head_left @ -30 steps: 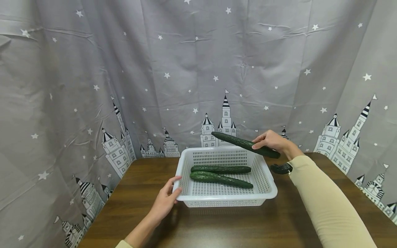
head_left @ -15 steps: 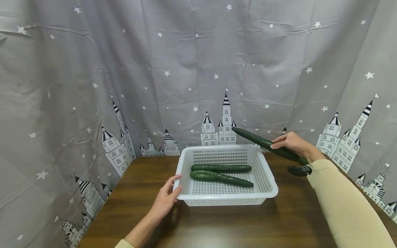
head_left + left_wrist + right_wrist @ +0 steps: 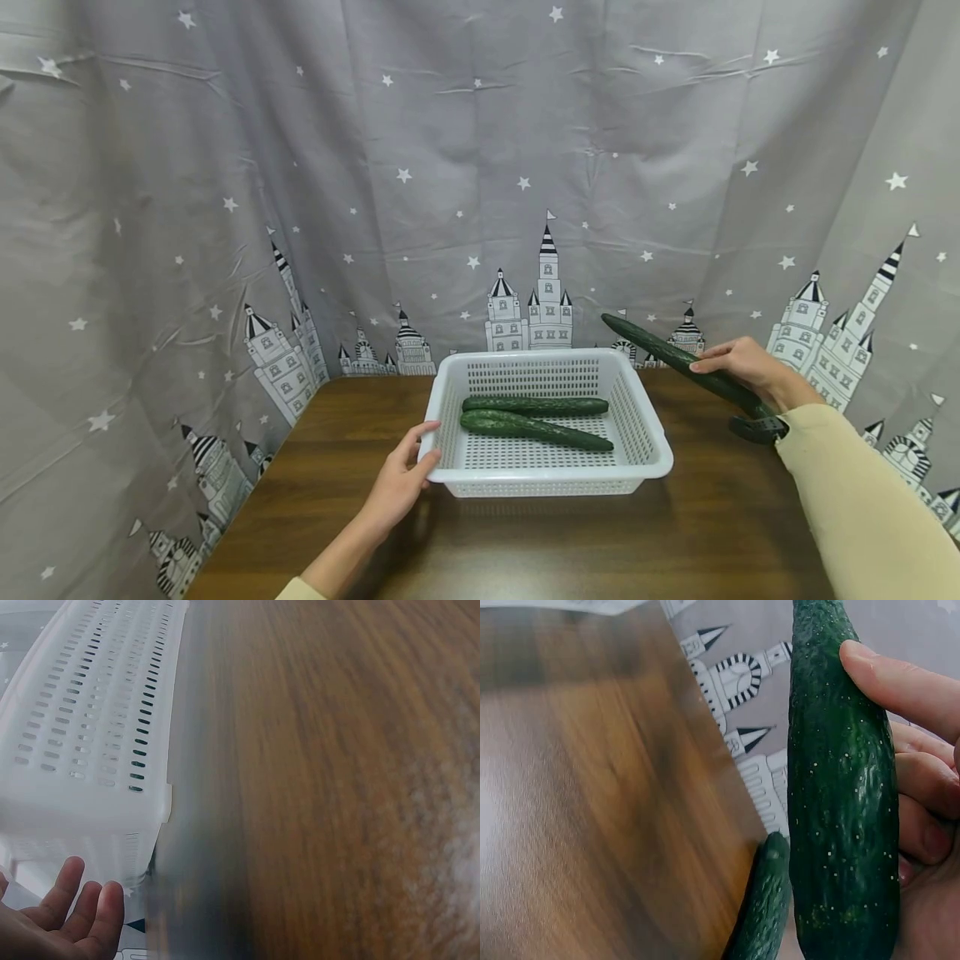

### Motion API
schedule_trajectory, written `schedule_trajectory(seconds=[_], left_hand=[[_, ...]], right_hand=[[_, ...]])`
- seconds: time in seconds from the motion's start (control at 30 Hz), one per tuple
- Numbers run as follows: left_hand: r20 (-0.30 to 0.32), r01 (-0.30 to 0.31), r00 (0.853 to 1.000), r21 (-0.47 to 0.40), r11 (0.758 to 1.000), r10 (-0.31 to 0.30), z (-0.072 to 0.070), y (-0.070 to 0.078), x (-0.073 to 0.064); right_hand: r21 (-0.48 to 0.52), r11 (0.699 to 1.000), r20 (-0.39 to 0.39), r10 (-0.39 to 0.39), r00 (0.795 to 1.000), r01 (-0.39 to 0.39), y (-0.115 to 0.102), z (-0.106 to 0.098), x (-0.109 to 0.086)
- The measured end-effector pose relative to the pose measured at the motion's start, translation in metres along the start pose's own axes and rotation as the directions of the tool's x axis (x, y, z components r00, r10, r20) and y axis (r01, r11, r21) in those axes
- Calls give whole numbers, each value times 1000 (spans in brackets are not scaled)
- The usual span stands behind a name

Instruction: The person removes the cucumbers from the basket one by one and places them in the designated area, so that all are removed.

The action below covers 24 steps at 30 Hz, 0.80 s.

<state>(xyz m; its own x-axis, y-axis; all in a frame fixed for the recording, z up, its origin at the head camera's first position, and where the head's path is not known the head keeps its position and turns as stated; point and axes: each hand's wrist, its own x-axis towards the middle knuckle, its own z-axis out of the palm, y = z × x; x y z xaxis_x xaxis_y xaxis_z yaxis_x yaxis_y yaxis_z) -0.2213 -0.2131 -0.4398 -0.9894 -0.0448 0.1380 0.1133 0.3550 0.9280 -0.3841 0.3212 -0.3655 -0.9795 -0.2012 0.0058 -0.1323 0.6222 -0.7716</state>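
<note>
My right hand (image 3: 750, 367) grips a long dark green cucumber (image 3: 678, 354) to the right of the basket, its far end tilted up toward the curtain. In the right wrist view the thumb lies along one side of the cucumber and the fingers curl round the other. My left hand (image 3: 397, 483) holds the white plastic basket (image 3: 547, 477) by its left rim, thumb and a finger over the edge; more fingers (image 3: 109, 915) show below the rim in the left wrist view. Inside the basket lie two cucumbers, a straight one (image 3: 536, 407) behind a thicker-ended one (image 3: 532, 430).
Another cucumber (image 3: 763, 907) lies near the table's edge in the right wrist view; my right arm hides that spot from the head view. The brown wooden table (image 3: 337, 433) meets a grey curtain (image 3: 450, 208) printed with stars and castles.
My right hand has carried its cucumber rightward and slightly down, from above the basket's right rim to beside the basket. The left hand and the basket stay in place.
</note>
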Motion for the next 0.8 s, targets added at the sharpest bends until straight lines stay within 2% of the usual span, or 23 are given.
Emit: schedule_trajectory(seconds=[0.2, 0.37, 0.6, 0.8], left_hand=[[-1, 1, 1000, -1, 1000, -1, 0, 0, 0], [6, -2, 1000, -7, 1000, 2, 0, 1, -1], [12, -17, 1000, -9, 1000, 17, 1, 2, -2], [0, -8, 1000, -27, 1000, 8, 1, 2, -2]], right_hand=[[71, 997, 6, 34, 999, -35, 16, -4, -7], [68, 996, -3, 58, 998, -57, 26, -4, -15], [164, 979, 4, 124, 992, -123, 44, -4, -21], [167, 973, -7, 165, 986, -162, 56, -6, -24]])
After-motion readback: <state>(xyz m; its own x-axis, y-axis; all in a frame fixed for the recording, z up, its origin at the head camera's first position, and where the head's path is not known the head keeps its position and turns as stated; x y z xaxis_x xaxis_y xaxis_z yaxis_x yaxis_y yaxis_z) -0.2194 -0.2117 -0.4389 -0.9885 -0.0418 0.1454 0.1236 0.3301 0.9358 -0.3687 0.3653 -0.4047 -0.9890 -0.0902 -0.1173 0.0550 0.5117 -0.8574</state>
